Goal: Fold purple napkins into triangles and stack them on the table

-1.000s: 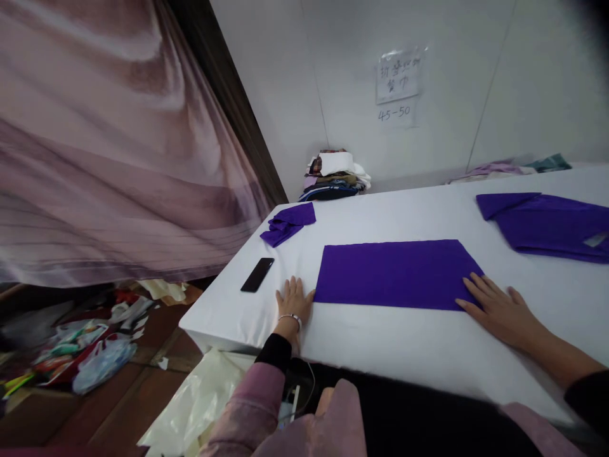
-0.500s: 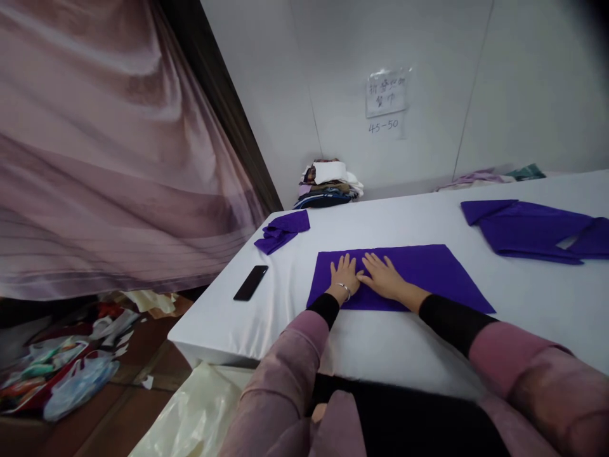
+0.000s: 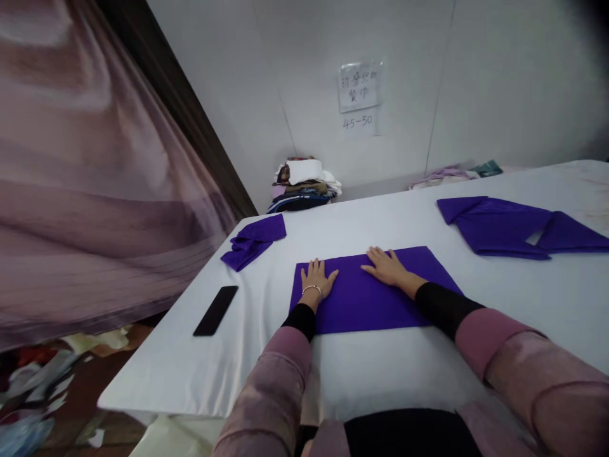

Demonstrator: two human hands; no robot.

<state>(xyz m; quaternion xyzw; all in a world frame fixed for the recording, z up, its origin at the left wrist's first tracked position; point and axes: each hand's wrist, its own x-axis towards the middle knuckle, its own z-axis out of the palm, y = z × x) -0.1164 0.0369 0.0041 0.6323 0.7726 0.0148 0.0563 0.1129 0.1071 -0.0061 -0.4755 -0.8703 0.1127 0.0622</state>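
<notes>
A purple cloth napkin [image 3: 352, 298] lies flat on the white-covered table in front of me, spread as a wide four-sided shape. My left hand [image 3: 316, 279], with a bracelet at the wrist, rests palm down on its left part, fingers spread. Farther right, my right hand [image 3: 386, 266] lies flat near the cloth's far edge, its fingers also apart. Neither hand grips the fabric. The napkin's right corner is partly covered by my right forearm.
On the white table [image 3: 266, 381] are a black phone [image 3: 216, 311], a crumpled purple cloth [image 3: 254, 241] and another folded purple cloth [image 3: 504, 225]. Stacked clothes [image 3: 304, 184] sit by the wall, under a paper sign [image 3: 360, 87]. A pinkish curtain [image 3: 95, 190] hangs at left.
My hands have moved apart on the napkin, left hand to its left side and right hand toward the middle of the far edge. The camera view has shifted slightly.
</notes>
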